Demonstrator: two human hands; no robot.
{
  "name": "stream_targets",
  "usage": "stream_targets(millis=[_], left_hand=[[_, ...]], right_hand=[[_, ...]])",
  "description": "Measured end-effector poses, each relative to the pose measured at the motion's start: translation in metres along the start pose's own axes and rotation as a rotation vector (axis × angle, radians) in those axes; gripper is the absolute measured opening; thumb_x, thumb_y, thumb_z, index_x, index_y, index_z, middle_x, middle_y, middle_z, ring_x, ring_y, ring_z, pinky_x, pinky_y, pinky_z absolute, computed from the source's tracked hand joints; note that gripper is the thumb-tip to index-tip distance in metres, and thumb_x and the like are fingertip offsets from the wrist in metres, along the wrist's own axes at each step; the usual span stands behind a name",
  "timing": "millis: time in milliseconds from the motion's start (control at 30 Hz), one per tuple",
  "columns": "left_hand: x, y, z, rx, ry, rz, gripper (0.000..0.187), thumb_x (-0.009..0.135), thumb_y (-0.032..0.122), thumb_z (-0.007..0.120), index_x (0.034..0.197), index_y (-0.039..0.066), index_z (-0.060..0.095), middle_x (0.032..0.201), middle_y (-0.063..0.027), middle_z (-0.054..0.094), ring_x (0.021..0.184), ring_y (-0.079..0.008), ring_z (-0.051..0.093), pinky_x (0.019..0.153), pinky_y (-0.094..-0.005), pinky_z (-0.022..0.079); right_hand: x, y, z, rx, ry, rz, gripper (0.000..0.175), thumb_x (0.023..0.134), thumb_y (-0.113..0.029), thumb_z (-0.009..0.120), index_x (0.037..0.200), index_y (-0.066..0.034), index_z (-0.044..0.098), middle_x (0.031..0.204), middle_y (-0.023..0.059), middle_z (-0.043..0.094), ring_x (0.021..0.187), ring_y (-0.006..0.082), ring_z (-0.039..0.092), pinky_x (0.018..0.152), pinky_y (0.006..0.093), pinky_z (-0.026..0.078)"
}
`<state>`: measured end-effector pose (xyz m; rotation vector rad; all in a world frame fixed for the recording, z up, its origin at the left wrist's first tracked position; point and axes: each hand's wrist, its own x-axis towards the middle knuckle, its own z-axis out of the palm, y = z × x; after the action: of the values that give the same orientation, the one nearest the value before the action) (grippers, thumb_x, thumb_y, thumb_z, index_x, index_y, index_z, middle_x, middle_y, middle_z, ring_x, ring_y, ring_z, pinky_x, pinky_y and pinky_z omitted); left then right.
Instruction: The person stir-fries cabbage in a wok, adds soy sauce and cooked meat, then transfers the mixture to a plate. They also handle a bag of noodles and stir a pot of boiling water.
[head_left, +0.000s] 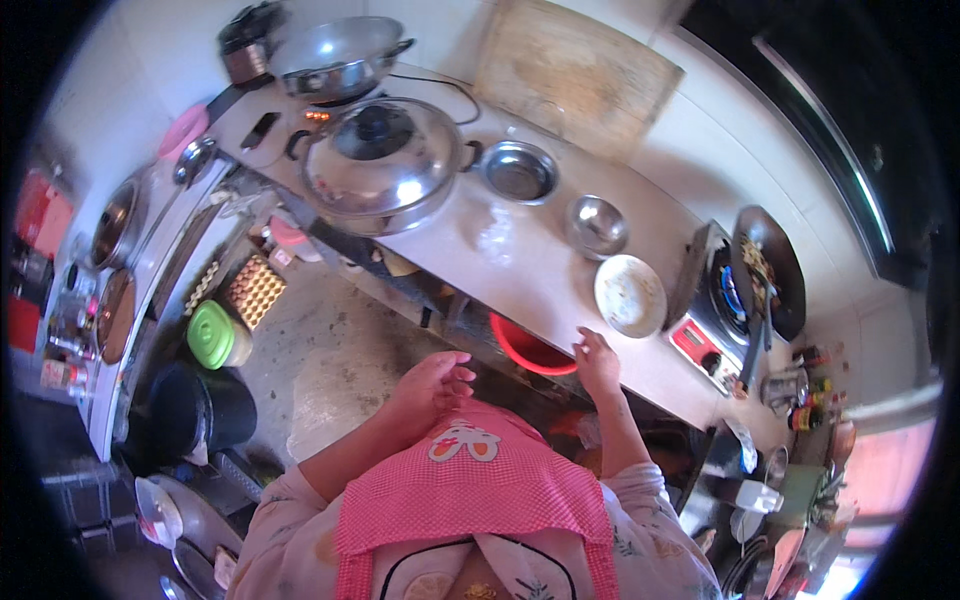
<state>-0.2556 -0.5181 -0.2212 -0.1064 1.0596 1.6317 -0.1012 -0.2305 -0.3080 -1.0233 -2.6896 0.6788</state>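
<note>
My left hand (439, 382) is raised in front of the pink checked apron (480, 495), fingers loosely curled and holding nothing. Near the counter's front edge is my right hand (598, 360), fingers apart and empty, just below a white plate (630, 296) with food residue. A small steel bowl (598, 227) and a wider steel basin (519, 172) stand beyond the plate. At the right, a dark wok (787, 277) holding food and a utensil sits on a gas stove (697, 337) with a blue flame. A large lidded steel pot (382, 165) stands at the left of the counter.
A red bucket (529, 352) is under the counter's edge. A wooden board (574, 75) leans on the wall. On the left are an egg tray (256, 291), a green-lidded container (211, 335) and a black bin (225, 409). Bottles (806, 416) stand right of the stove.
</note>
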Motion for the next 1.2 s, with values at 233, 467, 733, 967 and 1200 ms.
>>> stream_targets(millis=[233, 467, 733, 967, 1200], left_hand=[[-0.026, 0.020, -0.062, -0.127, 0.002, 0.088, 0.029, 0.094, 0.028, 0.049, 0.116, 0.009, 0.051, 0.094, -0.0067, 0.059, 0.080, -0.0174, 0.058, 0.068, -0.0315, 0.048], [-0.075, 0.024, -0.133, -0.412, 0.283, 0.265, 0.025, 0.094, 0.023, 0.049, 0.114, 0.008, 0.051, 0.094, -0.0061, 0.059, 0.078, -0.0164, 0.058, 0.068, -0.0308, 0.049], [-0.073, 0.086, -0.206, -0.324, 0.555, 0.504, 0.047, 0.088, 0.017, 0.059, 0.131, 0.008, 0.040, 0.104, -0.0071, 0.056, 0.087, -0.0167, 0.057, 0.074, -0.0284, 0.048], [-0.042, 0.189, -0.317, 0.270, 0.583, 0.643, 0.045, 0.082, 0.010, 0.067, 0.122, 0.004, 0.048, 0.103, -0.0069, 0.060, 0.089, -0.0155, 0.058, 0.071, -0.0289, 0.051], [-0.045, 0.321, -0.365, -0.045, 0.740, 0.619, 0.037, 0.082, 0.003, 0.059, 0.118, 0.002, 0.050, 0.087, -0.0065, 0.062, 0.067, -0.0157, 0.058, 0.064, -0.0287, 0.049]], right_hand=[[0.110, -0.106, 0.086, -0.006, 0.055, -0.280, 0.063, 0.080, -0.020, 0.062, 0.136, -0.0176, 0.033, 0.132, 0.0204, 0.040, 0.101, 0.0371, 0.056, 0.084, 0.0450, 0.047], [0.163, -0.113, 0.152, -0.154, -0.055, -0.298, 0.018, 0.081, -0.017, 0.058, 0.094, -0.0056, 0.060, 0.092, 0.0173, 0.061, 0.081, 0.0358, 0.060, 0.073, 0.0459, 0.048], [0.073, -0.349, 0.199, 0.633, -0.727, -0.729, 0.014, 0.080, -0.010, 0.064, 0.091, -0.0019, 0.059, 0.082, 0.0097, 0.061, 0.072, 0.0175, 0.059, 0.065, 0.0295, 0.047], [0.118, -0.518, 0.220, 0.777, -1.074, -0.902, 0.013, 0.084, -0.008, 0.059, 0.096, -0.0014, 0.057, 0.088, 0.0103, 0.060, 0.073, 0.0187, 0.059, 0.064, 0.0295, 0.047], [0.172, -0.588, 0.254, 1.029, -0.922, -0.480, 0.042, 0.086, -0.005, 0.058, 0.126, -0.0065, 0.048, 0.101, 0.0028, 0.058, 0.080, 0.0108, 0.059, 0.065, 0.0222, 0.047]])
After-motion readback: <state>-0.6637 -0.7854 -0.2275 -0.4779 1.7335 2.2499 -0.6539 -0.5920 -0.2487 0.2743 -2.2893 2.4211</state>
